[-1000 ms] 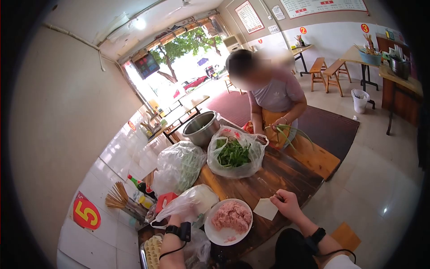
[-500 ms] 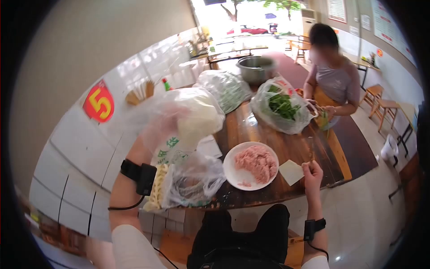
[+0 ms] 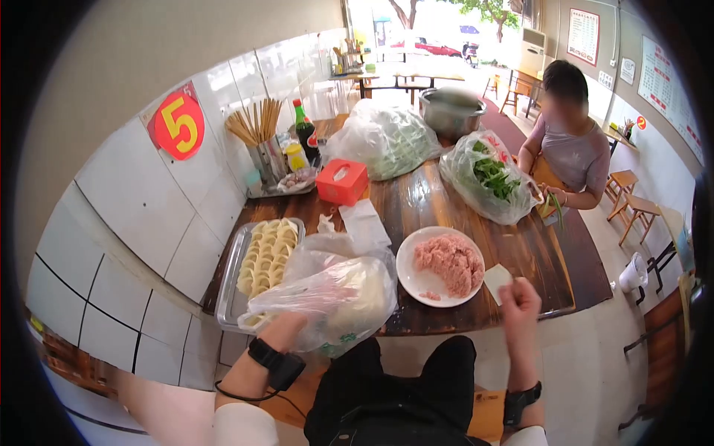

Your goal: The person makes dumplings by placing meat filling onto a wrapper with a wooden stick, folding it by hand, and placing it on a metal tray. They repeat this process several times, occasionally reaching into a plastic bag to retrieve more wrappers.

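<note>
My left hand [image 3: 333, 279] is inside a clear plastic bag [image 3: 305, 301] at the table's front edge, closed on it as far as the film lets me see. A pale block [image 3: 364, 286] lies in the bag by its fingers. My right hand [image 3: 520, 303] is closed at the front right, around a thin stick that is hard to see now. A square dumpling wrapper [image 3: 496, 283] touches its fingers. Between the hands stands a white plate [image 3: 416, 286] of raw minced meat [image 3: 450, 262]. Left of the bag, a metal tray [image 3: 230, 286] holds rows of folded dumplings [image 3: 266, 256].
Behind are a red tissue box [image 3: 342, 183], chopsticks [image 3: 260, 123], a sauce bottle [image 3: 304, 128], bags of greens [image 3: 387, 141] [image 3: 491, 175] and a metal pot [image 3: 452, 115]. Across the table, a person [image 3: 569, 149] handles green stalks.
My left hand has come down with the plastic bag, from raised at the left to the table's front edge. The tray and tissue box are uncovered. My right hand stays by the wrapper.
</note>
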Motion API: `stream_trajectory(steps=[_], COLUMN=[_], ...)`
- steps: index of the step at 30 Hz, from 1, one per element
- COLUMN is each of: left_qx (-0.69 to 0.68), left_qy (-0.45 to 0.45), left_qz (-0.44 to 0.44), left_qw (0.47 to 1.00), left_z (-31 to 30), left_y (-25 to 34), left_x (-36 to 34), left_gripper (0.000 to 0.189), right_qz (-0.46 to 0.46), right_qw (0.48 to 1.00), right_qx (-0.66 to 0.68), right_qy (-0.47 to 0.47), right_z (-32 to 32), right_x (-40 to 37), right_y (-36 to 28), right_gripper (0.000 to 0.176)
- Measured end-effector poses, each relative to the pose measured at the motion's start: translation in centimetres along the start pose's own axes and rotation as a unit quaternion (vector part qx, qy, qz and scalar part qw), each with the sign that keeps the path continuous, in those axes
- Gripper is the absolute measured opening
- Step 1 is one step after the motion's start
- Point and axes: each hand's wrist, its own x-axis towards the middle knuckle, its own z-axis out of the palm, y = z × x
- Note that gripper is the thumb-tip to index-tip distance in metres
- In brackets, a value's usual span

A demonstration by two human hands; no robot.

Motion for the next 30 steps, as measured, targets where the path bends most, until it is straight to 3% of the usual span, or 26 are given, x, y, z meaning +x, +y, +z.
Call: stream_trajectory(steps=[1, 2, 3, 5, 6, 8, 9, 11, 12, 13, 14, 16, 18, 19, 21, 22, 24, 25, 26, 28, 29, 30], left_qx=[-0.030, -0.058, -0.062, -0.086, -0.096, -0.115, -0.125, -0.145, -0.146, -0.060, 0.025, 0.029, 0.319, 0.316, 0.327, 0.325, 0.137, 0.040, 0.042, -0.223, -0.218, -0.204], left_qy=[0.016, 0.036, 0.035, 0.014, 0.005, -0.016, -0.028, -0.048, -0.045, 0.035, 0.112, 0.103, 0.179, 0.178, 0.023, 0.017, -0.220, -0.227, -0.227, -0.256, -0.253, -0.242], left_qz=[0.029, 0.058, 0.055, 0.060, 0.065, 0.073, 0.077, 0.092, 0.096, 0.098, 0.095, 0.084, 0.126, 0.126, 0.133, 0.132, 0.165, 0.194, 0.194, 0.088, 0.090, 0.025], left_qw=[0.999, 0.996, 0.996, 0.994, 0.993, 0.991, 0.989, 0.984, 0.984, 0.993, 0.989, 0.991, 0.922, 0.923, 0.935, 0.936, 0.952, 0.954, 0.954, 0.937, 0.938, 0.948], left_z=[0.9, 1.7, 2.0, 2.5, 2.7, 2.9, 2.9, 3.0, 2.6, 2.6, 2.8, 3.6, 4.2, 3.6, 1.3, -0.1, -3.3, -2.8, -2.3, -1.2, -0.7, -0.2], left_y=[-1.1, -2.0, -2.3, -2.9, -3.1, -3.3, -3.3, -3.4, -2.9, -2.0, -1.6, -1.3, 0.6, 2.0, 5.2, 6.6, 9.1, 7.2, 5.8, 3.7, 2.7, 1.9], left_x=[0.4, 0.6, 0.9, 1.4, 1.8, 2.4, 2.6, 2.8, 2.4, 1.0, 0.2, 0.2, -0.8, -1.7, -3.9, -3.7, -1.3, 1.5, 3.9, 7.7, 9.1, 10.3], left_gripper=[0.043, 0.044, 0.044, 0.047, 0.049, 0.052, 0.053, 0.057, 0.057, 0.058, 0.059, 0.065, 0.070, 0.070, 0.064, 0.064, 0.068, 0.062, 0.062, 0.056, 0.056, 0.052], right_qz=[0.007, 0.034, 0.025, -0.065, -0.066, -0.225, -0.225, -0.104, -0.117, -0.157, -0.194, -0.162, -0.055, -0.054, 0.069, 0.075, 0.105, 0.102, 0.101, 0.041, 0.017, 0.021], right_qw=[0.995, 0.988, 0.981, 0.965, 0.965, 0.947, 0.948, 0.963, 0.979, 0.966, 0.969, 0.969, 0.979, 0.979, 0.993, 0.993, 0.984, 0.980, 0.980, 0.993, 0.996, 0.997], right_qx=[0.089, 0.094, 0.053, -0.027, -0.025, -0.098, -0.098, -0.145, -0.111, -0.186, -0.152, -0.186, -0.194, -0.196, -0.059, -0.060, 0.133, 0.159, 0.161, 0.079, 0.040, -0.004], right_qy=[-0.052, -0.120, -0.186, -0.255, -0.254, -0.205, -0.203, -0.200, -0.122, -0.085, -0.019, -0.006, -0.031, -0.032, -0.070, -0.070, -0.057, -0.059, -0.058, -0.081, -0.072, -0.072], right_z=[2.6, 5.2, 7.7, 12.8, 15.3, 19.5, 20.0, 19.7, 18.7, 16.7, 15.2, 11.9, 9.5, 9.1, 8.6, 8.7, 9.5, 9.9, 10.0, 10.2, 10.5, 10.5], right_x=[-1.0, -2.1, -2.9, -4.0, -4.1, -3.9, -3.5, -1.9, -1.6, -1.1, -1.0, -2.4, -4.5, -5.0, -6.0, -6.2, -5.7, -5.6, -5.8, -6.2, -6.5, -6.9], right_y=[0.8, -3.0, -3.9, -6.5, -6.9, -5.7, -4.8, -2.9, -1.8, -1.4, -0.4, 0.7, 2.2, 2.5, 3.1, 3.6, 4.3, 3.4, 3.2, 3.0, 3.1, 3.1], right_gripper=[0.016, 0.014, 0.034, 0.048, 0.048, 0.035, 0.035, 0.020, 0.016, 0.016, 0.017, 0.015, 0.022, 0.022, 0.028, 0.028, 0.029, 0.024, 0.024, 0.022, 0.021, 0.023])
